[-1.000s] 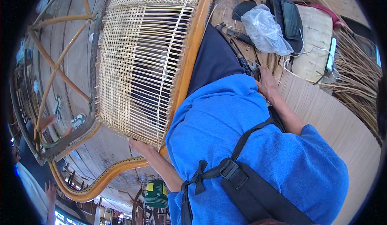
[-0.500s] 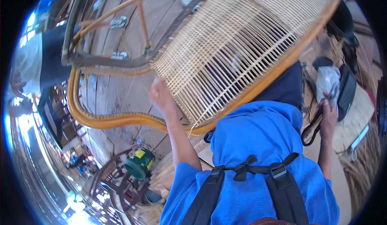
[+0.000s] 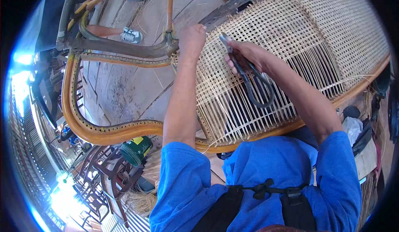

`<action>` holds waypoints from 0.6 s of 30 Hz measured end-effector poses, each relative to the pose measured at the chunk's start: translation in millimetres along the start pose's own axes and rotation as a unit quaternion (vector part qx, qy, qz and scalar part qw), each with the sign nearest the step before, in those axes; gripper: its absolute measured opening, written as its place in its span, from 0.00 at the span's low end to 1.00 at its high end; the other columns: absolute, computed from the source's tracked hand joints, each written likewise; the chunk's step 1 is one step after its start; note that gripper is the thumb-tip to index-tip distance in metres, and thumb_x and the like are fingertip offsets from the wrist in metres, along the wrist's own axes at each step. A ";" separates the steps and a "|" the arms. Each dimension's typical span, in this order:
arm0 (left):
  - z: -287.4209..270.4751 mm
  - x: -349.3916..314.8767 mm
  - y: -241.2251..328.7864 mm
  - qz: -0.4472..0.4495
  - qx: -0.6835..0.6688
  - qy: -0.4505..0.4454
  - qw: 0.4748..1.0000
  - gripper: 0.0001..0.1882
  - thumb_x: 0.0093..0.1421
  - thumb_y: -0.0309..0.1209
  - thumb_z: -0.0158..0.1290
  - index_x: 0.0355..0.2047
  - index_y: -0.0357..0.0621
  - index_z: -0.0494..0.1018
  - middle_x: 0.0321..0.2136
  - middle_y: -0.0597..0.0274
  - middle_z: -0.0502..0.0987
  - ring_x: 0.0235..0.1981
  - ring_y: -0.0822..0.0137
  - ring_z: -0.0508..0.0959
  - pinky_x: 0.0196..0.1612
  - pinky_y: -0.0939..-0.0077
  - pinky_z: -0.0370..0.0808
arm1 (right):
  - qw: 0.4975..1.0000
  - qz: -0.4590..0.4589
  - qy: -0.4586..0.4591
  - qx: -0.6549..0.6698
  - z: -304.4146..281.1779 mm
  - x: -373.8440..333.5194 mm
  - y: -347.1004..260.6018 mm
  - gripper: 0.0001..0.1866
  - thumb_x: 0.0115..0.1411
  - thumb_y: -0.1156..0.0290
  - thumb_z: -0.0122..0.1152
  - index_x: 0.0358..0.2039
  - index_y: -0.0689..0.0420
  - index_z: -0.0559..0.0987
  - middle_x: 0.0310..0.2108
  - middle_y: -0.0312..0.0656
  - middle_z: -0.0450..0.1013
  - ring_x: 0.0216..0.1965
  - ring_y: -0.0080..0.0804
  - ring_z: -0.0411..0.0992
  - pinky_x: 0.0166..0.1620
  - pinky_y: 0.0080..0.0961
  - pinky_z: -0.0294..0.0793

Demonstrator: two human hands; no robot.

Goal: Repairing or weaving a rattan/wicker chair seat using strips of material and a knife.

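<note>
Right hand (image 3: 248, 57): clamped around dark scissors (image 3: 248, 86) near the blades, over the cane panel (image 3: 291, 36).
Left hand (image 3: 192, 43): fingers curled together in a fist beside the panel's far left corner; cannot tell whether they pinch a strand.
Scissors: dark metal; blades angled toward the panel's far edge, long looped handles reaching back toward the person.
Cane panel: spread in front of the person, close to the blue shirt (image 3: 266, 161); pale straw colour.
Weave: small square holes across the far side, denser at the right end; nearer the shirt, mostly parallel strands with dark gaps, crossed by paler strips.
Loose end: one sticks out at the near left corner.
Wooden frame (image 3: 104, 137): glossy orange-brown, edging the panel's near side and curving out leftward, dotted with small holes.
Green bucket (image 3: 135, 152): below that curve.
</note>
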State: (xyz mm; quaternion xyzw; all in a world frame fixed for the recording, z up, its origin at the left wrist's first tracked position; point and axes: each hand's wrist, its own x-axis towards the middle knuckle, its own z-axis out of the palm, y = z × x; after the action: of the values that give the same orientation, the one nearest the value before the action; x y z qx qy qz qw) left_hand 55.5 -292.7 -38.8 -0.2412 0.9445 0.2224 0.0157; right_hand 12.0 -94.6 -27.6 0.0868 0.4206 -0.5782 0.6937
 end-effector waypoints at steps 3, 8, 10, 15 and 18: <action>10.7 0.3 -20.4 0.013 0.034 -0.045 0.998 0.12 0.57 0.36 0.49 0.35 0.44 0.78 0.31 0.46 0.77 0.36 0.48 0.76 0.40 0.60 0.72 | 0.998 0.035 -0.026 -0.036 2.9 33.7 -11.0 0.26 0.64 0.47 0.41 0.23 0.56 0.72 0.16 0.36 0.69 0.16 0.27 0.69 0.20 0.23 0.71; 17.6 1.9 -31.8 0.041 -0.023 -0.017 0.999 0.11 0.54 0.36 0.52 0.34 0.44 0.78 0.31 0.47 0.76 0.37 0.49 0.76 0.41 0.61 0.72 | 0.991 0.083 -0.072 -0.079 1.6 74.9 -21.0 0.28 0.66 0.48 0.35 0.24 0.61 0.71 0.18 0.45 0.71 0.19 0.39 0.71 0.24 0.37 0.74; 19.3 -1.0 -33.6 0.054 -0.042 0.028 0.997 0.10 0.54 0.34 0.53 0.32 0.43 0.77 0.29 0.48 0.75 0.36 0.49 0.76 0.41 0.62 0.72 | 0.991 0.075 -0.059 -0.093 4.9 77.1 -23.4 0.29 0.66 0.49 0.32 0.26 0.61 0.71 0.19 0.44 0.71 0.20 0.39 0.72 0.25 0.37 0.74; 23.2 -6.0 -33.9 0.047 -0.057 0.037 0.997 0.10 0.54 0.33 0.53 0.33 0.42 0.78 0.30 0.49 0.76 0.35 0.54 0.77 0.40 0.66 0.72 | 0.996 0.064 0.003 -0.068 12.8 81.8 -26.6 0.24 0.66 0.52 0.39 0.22 0.57 0.70 0.15 0.38 0.69 0.16 0.31 0.69 0.22 0.31 0.72; 27.8 -9.0 -33.2 0.041 -0.056 0.042 0.997 0.09 0.54 0.31 0.53 0.33 0.42 0.77 0.30 0.50 0.76 0.34 0.55 0.77 0.38 0.67 0.72 | 0.995 0.044 -0.022 -0.086 2.7 96.6 -19.2 0.23 0.65 0.55 0.42 0.21 0.60 0.71 0.18 0.41 0.71 0.17 0.33 0.71 0.22 0.32 0.72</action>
State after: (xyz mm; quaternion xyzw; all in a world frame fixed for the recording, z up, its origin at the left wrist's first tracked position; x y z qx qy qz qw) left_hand 76.6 -302.8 -76.3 -0.2122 0.9394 0.2652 -0.0471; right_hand -5.6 -172.7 -85.0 0.0322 0.4494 -0.5105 0.7324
